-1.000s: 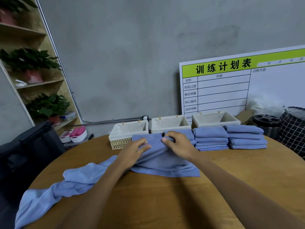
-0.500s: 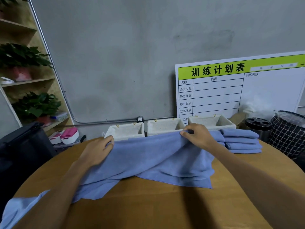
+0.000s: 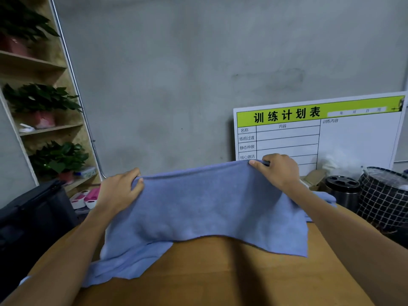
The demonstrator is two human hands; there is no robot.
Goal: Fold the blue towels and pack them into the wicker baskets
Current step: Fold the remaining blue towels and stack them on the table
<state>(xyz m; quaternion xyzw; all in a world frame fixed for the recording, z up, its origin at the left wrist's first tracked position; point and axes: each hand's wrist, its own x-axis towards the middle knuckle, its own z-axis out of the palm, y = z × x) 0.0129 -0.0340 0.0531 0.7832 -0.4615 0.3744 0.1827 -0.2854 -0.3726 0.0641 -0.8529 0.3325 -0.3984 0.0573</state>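
A blue towel (image 3: 205, 206) hangs spread out above the round wooden table (image 3: 220, 279). My left hand (image 3: 117, 193) pinches its upper left corner and my right hand (image 3: 278, 171) pinches its upper right corner. The lower edge of the towel drapes onto the table, lowest at the left. A second blue towel (image 3: 123, 270) lies crumpled under it at the left. The raised towel hides the wicker baskets. Only a sliver of the folded blue towels (image 3: 326, 198) shows past my right forearm.
A white and green schedule board (image 3: 331, 133) leans on the grey wall. A black canister (image 3: 343, 191) and a checked bag (image 3: 384, 199) stand at the right. At the left are a black bag (image 3: 33, 217), a shelf with potted plants (image 3: 44, 100) and pink-white items (image 3: 86, 196).
Both hands have moved apart and upward, lifting the towel off the table and stretching it out. The view has tilted up, and the baskets are now hidden behind the cloth.
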